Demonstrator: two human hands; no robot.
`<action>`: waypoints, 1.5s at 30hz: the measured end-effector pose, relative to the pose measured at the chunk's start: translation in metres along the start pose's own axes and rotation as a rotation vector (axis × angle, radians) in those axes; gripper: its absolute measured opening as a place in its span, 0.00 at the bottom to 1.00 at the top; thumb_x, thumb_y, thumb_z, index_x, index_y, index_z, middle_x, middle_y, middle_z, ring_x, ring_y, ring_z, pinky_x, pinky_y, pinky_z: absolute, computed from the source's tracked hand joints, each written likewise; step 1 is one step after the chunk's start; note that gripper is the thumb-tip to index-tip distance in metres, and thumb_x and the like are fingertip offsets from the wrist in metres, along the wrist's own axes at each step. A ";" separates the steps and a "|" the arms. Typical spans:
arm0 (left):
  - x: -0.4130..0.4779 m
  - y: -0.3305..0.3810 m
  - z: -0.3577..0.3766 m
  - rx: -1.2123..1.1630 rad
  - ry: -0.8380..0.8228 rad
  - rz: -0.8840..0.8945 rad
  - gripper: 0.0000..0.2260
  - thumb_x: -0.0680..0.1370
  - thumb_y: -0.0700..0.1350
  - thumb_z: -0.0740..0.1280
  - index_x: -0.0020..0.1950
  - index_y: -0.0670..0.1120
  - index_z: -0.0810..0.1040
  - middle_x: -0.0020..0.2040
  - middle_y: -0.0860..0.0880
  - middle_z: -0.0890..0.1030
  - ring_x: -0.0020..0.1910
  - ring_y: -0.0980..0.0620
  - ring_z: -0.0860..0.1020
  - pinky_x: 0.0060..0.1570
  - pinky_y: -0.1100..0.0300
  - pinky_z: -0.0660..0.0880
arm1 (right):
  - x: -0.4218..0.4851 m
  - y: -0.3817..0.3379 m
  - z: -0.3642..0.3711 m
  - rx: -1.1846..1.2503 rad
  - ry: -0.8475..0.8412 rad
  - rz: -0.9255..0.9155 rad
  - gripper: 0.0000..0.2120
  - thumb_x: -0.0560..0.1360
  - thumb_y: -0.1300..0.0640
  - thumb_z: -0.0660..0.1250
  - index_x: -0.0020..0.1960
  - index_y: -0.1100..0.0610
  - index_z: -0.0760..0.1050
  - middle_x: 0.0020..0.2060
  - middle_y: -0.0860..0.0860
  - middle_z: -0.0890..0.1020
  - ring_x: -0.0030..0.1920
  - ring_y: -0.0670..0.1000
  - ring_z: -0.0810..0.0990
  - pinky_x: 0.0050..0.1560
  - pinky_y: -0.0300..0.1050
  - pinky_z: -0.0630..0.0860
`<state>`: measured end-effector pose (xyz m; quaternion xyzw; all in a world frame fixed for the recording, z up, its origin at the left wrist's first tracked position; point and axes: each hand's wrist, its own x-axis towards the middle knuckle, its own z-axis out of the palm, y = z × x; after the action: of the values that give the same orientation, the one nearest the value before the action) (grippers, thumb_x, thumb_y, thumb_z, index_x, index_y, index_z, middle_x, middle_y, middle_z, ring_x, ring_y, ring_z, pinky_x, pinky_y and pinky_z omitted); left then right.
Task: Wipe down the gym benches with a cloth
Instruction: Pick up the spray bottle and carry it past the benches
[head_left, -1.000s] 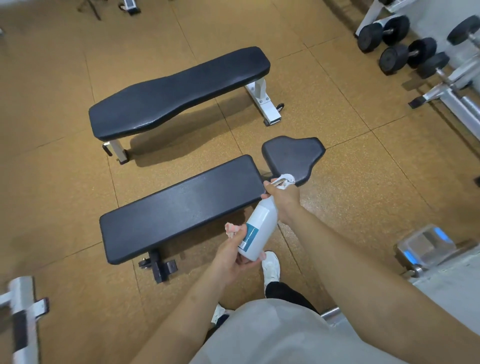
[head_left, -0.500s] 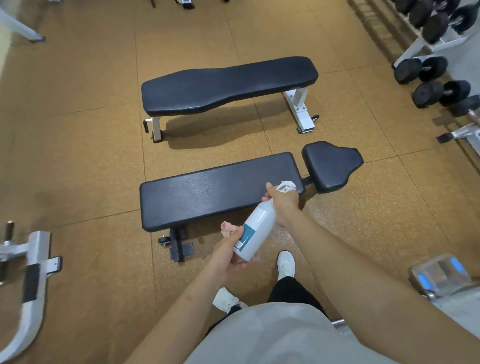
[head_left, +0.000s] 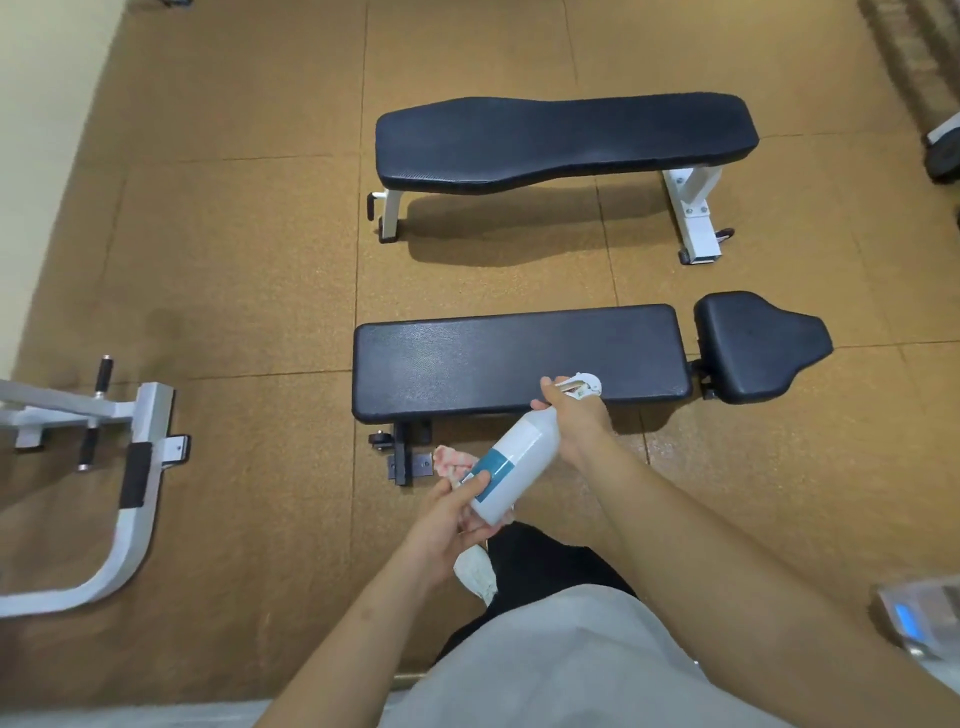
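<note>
Underfoot, brown cork-look floor tiles (head_left: 234, 249) beneath two black benches (head_left: 519, 358).

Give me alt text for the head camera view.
Both hands hold a white spray bottle over the near black bench: the right hand at the trigger, the left hand under its base with a cloth. A second bench stands beyond.
</note>
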<state>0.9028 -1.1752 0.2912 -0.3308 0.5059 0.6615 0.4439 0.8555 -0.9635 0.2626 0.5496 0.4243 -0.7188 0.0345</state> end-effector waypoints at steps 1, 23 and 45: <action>0.002 0.006 -0.003 0.014 0.019 0.003 0.22 0.75 0.46 0.76 0.67 0.46 0.77 0.64 0.42 0.82 0.55 0.43 0.86 0.56 0.46 0.84 | 0.005 0.002 0.007 -0.002 0.006 0.010 0.13 0.76 0.58 0.76 0.59 0.56 0.78 0.52 0.55 0.85 0.44 0.51 0.86 0.48 0.52 0.83; 0.026 0.117 -0.094 0.067 0.054 -0.002 0.26 0.73 0.48 0.77 0.69 0.44 0.76 0.61 0.39 0.84 0.56 0.35 0.85 0.50 0.49 0.84 | 0.032 0.011 0.163 0.054 -0.063 0.095 0.11 0.74 0.59 0.78 0.52 0.58 0.78 0.44 0.56 0.84 0.35 0.51 0.83 0.47 0.56 0.83; 0.004 0.217 -0.372 0.170 0.046 0.011 0.19 0.78 0.52 0.75 0.65 0.46 0.78 0.56 0.41 0.87 0.54 0.38 0.86 0.60 0.42 0.81 | -0.083 0.145 0.391 0.079 0.179 0.067 0.12 0.74 0.55 0.77 0.53 0.56 0.77 0.38 0.53 0.85 0.39 0.52 0.87 0.51 0.56 0.84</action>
<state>0.6966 -1.5526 0.2690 -0.3042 0.5721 0.6110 0.4549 0.6659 -1.3439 0.2615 0.6264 0.3785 -0.6815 -0.0012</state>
